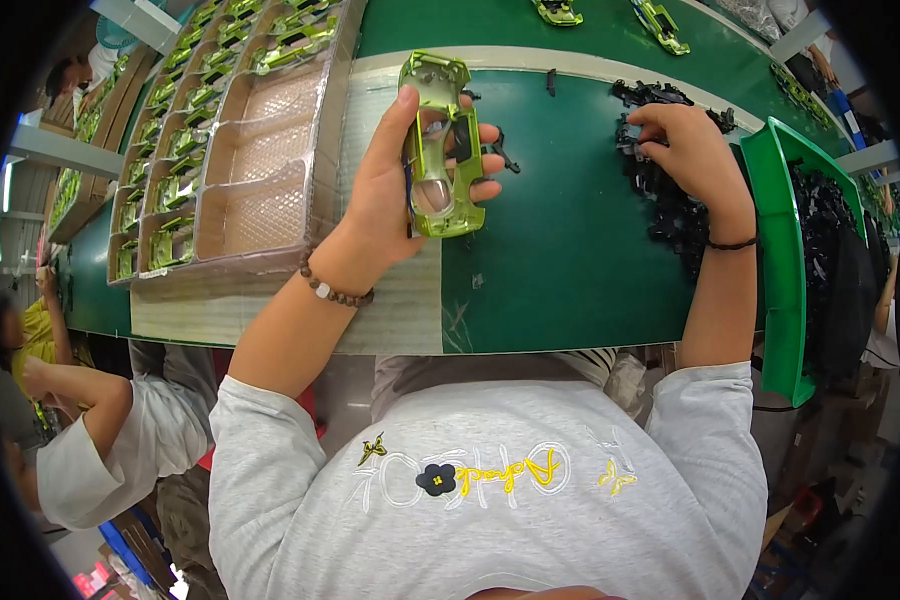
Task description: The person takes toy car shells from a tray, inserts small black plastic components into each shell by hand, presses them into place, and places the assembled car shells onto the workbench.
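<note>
In the head view, a glossy, bright green toy car shell (440, 160) is held up over the near part of the table (570, 270), with cut-out window openings and a dark patch on its right side. The left hand (375, 195) grasps it, thumb along the left edge, fingers behind and past the right. Its long axis runs away from the person, nearly straight; which end is the nose is hard to tell. The right hand (695, 150) has bent fingers at a black parts pile (675, 215); I cannot tell whether it pinches one. A green bin (778, 250) walls off the right; a compartmented tray (260, 205) of similar shells stands left.
</note>
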`<state>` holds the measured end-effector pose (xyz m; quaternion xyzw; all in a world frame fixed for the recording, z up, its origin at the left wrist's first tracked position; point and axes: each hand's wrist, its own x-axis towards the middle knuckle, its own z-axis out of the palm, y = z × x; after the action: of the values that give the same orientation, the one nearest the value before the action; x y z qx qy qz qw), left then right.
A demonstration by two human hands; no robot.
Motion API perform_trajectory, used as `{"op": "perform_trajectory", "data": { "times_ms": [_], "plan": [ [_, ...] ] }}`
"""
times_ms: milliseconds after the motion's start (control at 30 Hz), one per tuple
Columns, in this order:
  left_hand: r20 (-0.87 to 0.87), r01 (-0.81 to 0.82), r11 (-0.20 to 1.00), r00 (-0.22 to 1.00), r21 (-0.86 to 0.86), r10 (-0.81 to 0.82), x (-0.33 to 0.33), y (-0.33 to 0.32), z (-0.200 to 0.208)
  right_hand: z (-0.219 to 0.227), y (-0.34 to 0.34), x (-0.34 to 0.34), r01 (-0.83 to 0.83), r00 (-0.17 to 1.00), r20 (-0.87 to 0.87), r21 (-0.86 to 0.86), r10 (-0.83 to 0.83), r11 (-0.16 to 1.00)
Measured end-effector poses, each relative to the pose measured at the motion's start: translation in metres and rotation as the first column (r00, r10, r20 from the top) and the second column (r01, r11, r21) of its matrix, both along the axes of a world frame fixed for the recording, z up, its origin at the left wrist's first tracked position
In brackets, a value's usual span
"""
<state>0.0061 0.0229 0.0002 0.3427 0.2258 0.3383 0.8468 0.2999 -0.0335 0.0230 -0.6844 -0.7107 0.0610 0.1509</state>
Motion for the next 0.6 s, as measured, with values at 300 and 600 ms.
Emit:
{"op": "perform_trajectory", "data": {
  "times_ms": [300,600],
  "plan": [
    [0.012,-0.061,0.998,0.998,-0.024,0.061,0.006,-0.004,-0.004,0.007,-0.011,-0.078,-0.229,0.447,-0.893,-0.062,0.048,0.971],
    [0.039,-0.229,0.973,0.972,-0.042,0.231,0.0,0.004,-0.001,0.017,-0.015,-0.066,0.04,0.892,-0.426,-0.26,-0.152,0.965]
  ]
}}
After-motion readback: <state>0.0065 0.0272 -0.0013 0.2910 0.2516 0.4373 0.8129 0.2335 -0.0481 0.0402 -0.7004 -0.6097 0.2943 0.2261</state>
